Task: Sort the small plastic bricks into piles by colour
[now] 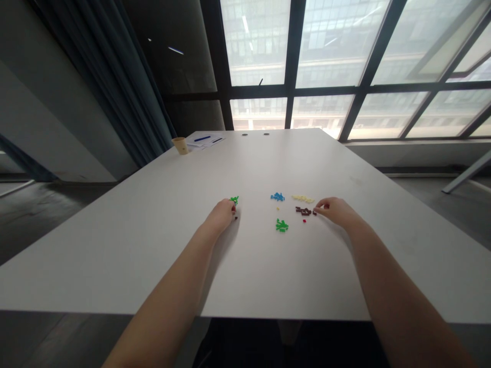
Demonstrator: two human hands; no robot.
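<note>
My left hand point(222, 213) rests on the white table point(253, 260) with its fingers curled inward; whatever is in them is hidden. Just past its fingertips lie bright green building pieces point(235, 200), partly covered by the hand, and a tiny dark brown piece point(236, 218) sits beside it. On the other side, my right hand point(333, 208) is closed in a pinch, its fingertips at a small dark brown block point(314, 213). A pile of dark brown blocks point(304, 210) lies just left of that block.
Nearby are blue pieces point(277, 196), pale yellow pieces point(303, 198), a second green pile point(282, 225), a single red piece point(304, 221) and a small yellow piece point(278, 208). A tan cup point(180, 146) and papers point(197, 141) with a blue pen point(202, 138) lie far left.
</note>
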